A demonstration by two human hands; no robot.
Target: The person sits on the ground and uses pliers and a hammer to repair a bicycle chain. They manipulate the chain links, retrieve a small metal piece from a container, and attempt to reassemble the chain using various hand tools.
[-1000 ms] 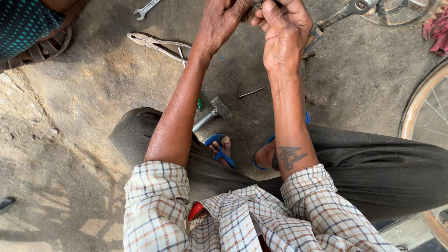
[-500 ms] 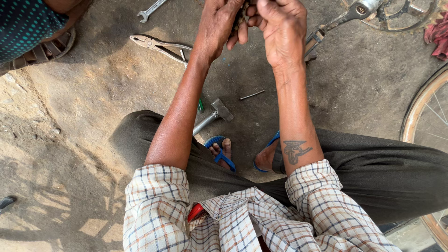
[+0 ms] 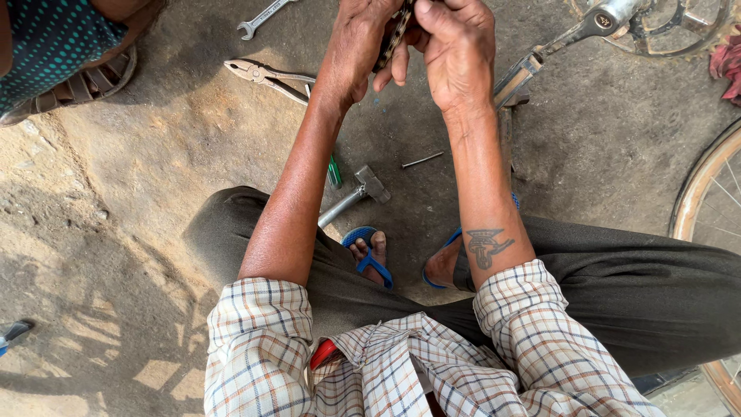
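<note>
Between left hand (image 3: 356, 48) and right hand (image 3: 457, 48), a chain (image 3: 392, 32), held above the ground (image 3: 154, 177). On the ground left of the hands: pliers (image 3: 266, 77), behind them a spanner (image 3: 261, 17). Nearer the feet: hammer (image 3: 356, 197), nail (image 3: 422, 160) to its right. Pedal crank (image 3: 575, 31) at right.

Place: you are squatting at an open-air bicycle repair spot, working on bare ground.
Floor: rough concrete and dirt floor (image 3: 154, 193), stained, sunlit at lower left.
Tools: pliers (image 3: 266, 77), a spanner (image 3: 262, 17) and a hammer (image 3: 356, 197) lie loose before you.
Bicycle parts: a crank arm with chainring (image 3: 617, 23) at upper right, a wheel rim (image 3: 698, 201) at the right edge.
</note>
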